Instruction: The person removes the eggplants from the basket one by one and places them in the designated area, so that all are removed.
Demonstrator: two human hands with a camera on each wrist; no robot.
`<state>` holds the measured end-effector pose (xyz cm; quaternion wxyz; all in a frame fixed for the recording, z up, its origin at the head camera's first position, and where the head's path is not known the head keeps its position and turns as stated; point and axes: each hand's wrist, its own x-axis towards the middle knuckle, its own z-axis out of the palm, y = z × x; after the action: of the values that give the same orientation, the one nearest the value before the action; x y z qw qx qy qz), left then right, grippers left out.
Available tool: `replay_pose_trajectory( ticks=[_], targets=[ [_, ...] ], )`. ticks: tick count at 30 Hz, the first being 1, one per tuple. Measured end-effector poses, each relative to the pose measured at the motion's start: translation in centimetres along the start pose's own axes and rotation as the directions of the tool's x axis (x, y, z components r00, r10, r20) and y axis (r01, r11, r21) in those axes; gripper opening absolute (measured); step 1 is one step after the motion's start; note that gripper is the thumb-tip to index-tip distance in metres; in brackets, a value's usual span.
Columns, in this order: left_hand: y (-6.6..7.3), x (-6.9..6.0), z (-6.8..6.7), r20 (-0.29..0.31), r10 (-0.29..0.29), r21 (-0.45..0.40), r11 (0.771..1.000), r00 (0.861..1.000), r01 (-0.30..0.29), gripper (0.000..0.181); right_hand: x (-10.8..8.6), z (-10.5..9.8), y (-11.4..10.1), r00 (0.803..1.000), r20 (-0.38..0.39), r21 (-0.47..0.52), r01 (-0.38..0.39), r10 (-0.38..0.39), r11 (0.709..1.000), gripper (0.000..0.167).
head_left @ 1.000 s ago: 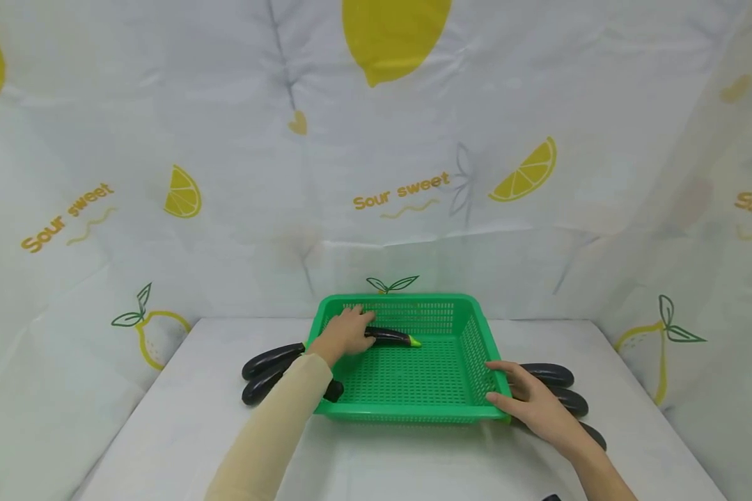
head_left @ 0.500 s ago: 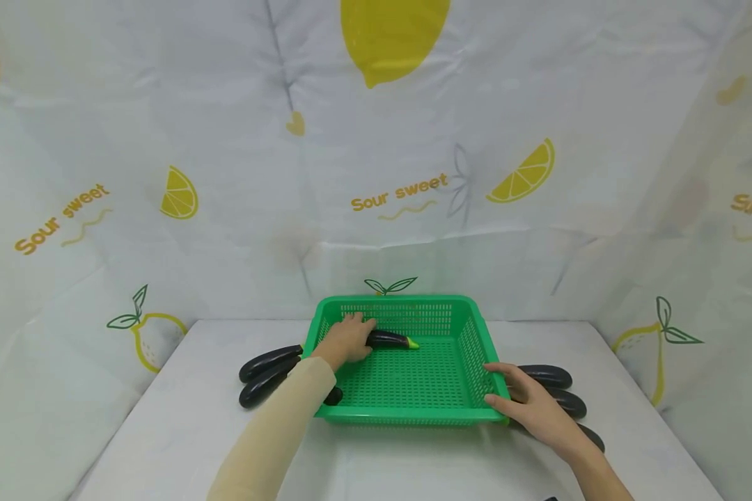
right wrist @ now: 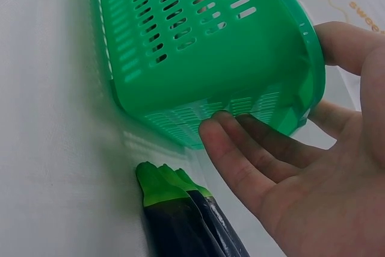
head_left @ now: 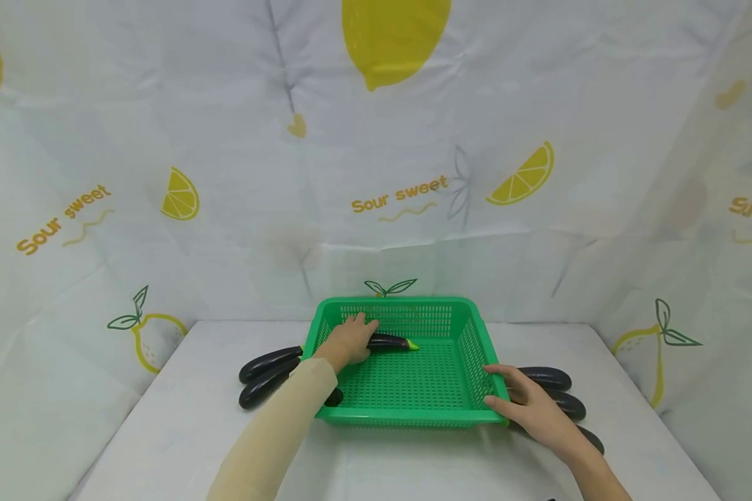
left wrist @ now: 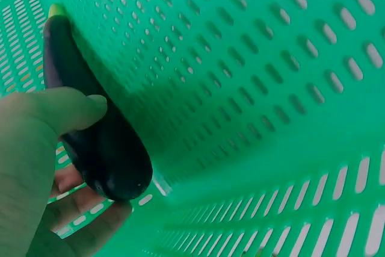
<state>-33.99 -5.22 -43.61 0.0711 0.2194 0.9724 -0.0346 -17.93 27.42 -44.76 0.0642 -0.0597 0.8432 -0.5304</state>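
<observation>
A green plastic basket (head_left: 407,415) with slotted walls stands in the middle of the table. Inside it, near the back wall, lies a dark eggplant (head_left: 390,342) with its green stem end to the right. My left hand (head_left: 349,341) holds the eggplant's other end. In the left wrist view the thumb lies over the eggplant (left wrist: 114,154) and the fingers reach beneath it. At the basket's right side my right hand (head_left: 535,410) grips the rim near the front corner. The right wrist view has its fingertips (right wrist: 224,127) against the outer wall.
Two eggplants (head_left: 268,381) lie left of the basket, partly behind the sleeve (head_left: 276,431). Several more eggplants (head_left: 567,403) lie to the right, next to my right hand. A lemon-print sheet (head_left: 251,264) hangs behind the white table (head_left: 182,417).
My left hand has drawn slightly toward me while staying at the eggplant. The right hand and the basket have hardly moved.
</observation>
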Motion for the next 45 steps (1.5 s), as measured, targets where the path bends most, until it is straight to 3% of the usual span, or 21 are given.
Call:
replay_pose_trajectory(
  ticks=[6, 18, 30, 38, 45],
  targets=[
    [-0.2, -0.2, -0.3, -0.016, 0.023, 0.004, 1.000, 1.000, -0.023, 0.060, 0.0, 0.1, 0.1, 1.000, -0.001, -0.009, 0.008, -0.008, 1.000, 0.063],
    [-0.1, -0.9, -2.7, -0.081, 0.114, 0.021, 0.993, 0.990, -0.113, 0.051, 0.0, -0.1, 0.1, 1.000, 0.008, -0.022, 0.017, -0.017, 1.000, 0.063],
    [-0.5, -2.9, -4.7, -0.154, 0.163, -0.087, 0.980, 0.975, -0.177, 0.038, 0.0, -0.1, 0.3, 1.000, 0.001, -0.045, 0.015, -0.015, 0.999, 0.064],
    [-1.3, -4.5, -5.5, -0.279, 0.185, -0.163, 0.958, 0.942, -0.236, 0.030, 0.0, -0.3, 0.4, 0.999, 0.012, -0.041, 0.039, -0.039, 0.998, 0.064],
    [-2.4, -6.4, -5.9, -0.373, 0.173, -0.285, 0.914, 0.912, -0.289, 0.030, 0.1, -0.1, 0.4, 1.000, 0.015, -0.033, 0.027, -0.026, 0.999, 0.065]
  ],
)
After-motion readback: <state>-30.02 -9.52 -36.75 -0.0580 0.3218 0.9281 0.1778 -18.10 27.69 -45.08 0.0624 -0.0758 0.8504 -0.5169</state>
